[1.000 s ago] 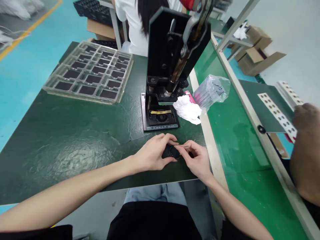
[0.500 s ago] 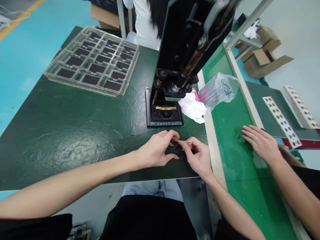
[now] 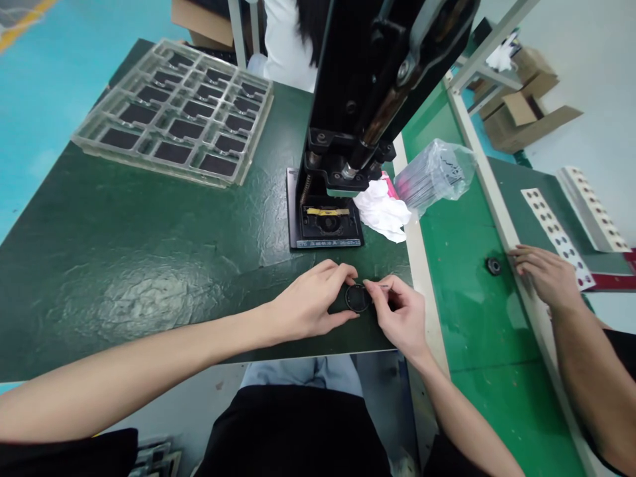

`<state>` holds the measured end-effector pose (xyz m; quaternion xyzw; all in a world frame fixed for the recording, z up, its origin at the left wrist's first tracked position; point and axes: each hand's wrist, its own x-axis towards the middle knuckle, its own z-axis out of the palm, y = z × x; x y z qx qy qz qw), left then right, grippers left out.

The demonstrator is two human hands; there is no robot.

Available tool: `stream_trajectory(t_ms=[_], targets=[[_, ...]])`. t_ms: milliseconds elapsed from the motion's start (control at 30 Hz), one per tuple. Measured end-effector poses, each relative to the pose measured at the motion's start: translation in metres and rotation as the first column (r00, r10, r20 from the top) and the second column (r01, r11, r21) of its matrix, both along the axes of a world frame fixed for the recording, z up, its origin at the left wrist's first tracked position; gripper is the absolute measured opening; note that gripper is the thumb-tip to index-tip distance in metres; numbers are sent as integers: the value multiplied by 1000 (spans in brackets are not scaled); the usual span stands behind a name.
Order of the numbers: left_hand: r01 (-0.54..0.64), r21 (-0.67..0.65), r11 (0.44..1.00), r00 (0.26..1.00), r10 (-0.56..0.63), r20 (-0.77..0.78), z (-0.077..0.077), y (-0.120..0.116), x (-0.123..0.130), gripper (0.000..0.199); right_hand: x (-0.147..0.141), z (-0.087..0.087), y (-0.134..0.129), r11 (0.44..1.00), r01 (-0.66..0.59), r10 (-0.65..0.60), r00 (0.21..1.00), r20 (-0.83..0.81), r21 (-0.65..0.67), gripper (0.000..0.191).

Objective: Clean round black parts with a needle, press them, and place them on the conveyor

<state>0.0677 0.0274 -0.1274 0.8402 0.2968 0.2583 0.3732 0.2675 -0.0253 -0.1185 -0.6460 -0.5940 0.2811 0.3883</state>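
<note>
A round black ring-shaped part (image 3: 357, 298) lies on the dark green table near its front edge. My left hand (image 3: 318, 301) curls around the left side of it, thumb and fingers closed on its rim. On the other side, my right hand (image 3: 400, 308) pinches a thin dark tool, like tweezers, whose end sticks out past the fingers. Behind both hands stands a black press (image 3: 342, 159), with a yellow strip (image 3: 328, 212) across its base fixture.
A clear tray (image 3: 243, 173) of dark rectangular pieces lies at the back left. White cloth (image 3: 381, 211) and a plastic bag of strips (image 3: 434, 177) sit right of the press. A co-worker's hand (image 3: 546, 273) and a small black part (image 3: 493, 266) are at the right.
My right hand has shifted slightly right, uncovering more of the ring. The co-worker's hand has moved right, and a small black part now shows on the green surface.
</note>
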Motion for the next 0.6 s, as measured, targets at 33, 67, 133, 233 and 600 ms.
stream_trajectory(t_ms=[33, 67, 133, 233, 600], targets=[[2, -2, 1000, 1000, -2, -5, 0, 0, 0, 47, 0, 1, 1, 1000, -4, 4, 1000, 2, 1, 42], [4, -5, 1000, 1000, -4, -7, 0, -1, 0, 46, -1, 1, 2, 1000, -9, 9, 1000, 9, 3, 42], [6, -11, 1000, 1000, -6, -6, -1, -1, 0, 45, -2, 2, 3, 1000, -19, 19, 1000, 23, 7, 43], [6, -17, 1000, 1000, -6, 3, 0, -1, 0, 43, -2, 2, 3, 999, -32, 31, 999, 44, 15, 41], [-48, -60, 997, 997, 51, 50, -5, 2, 5, 48, -9, 1, 6, 971, -165, 121, 963, 240, 174, 39]])
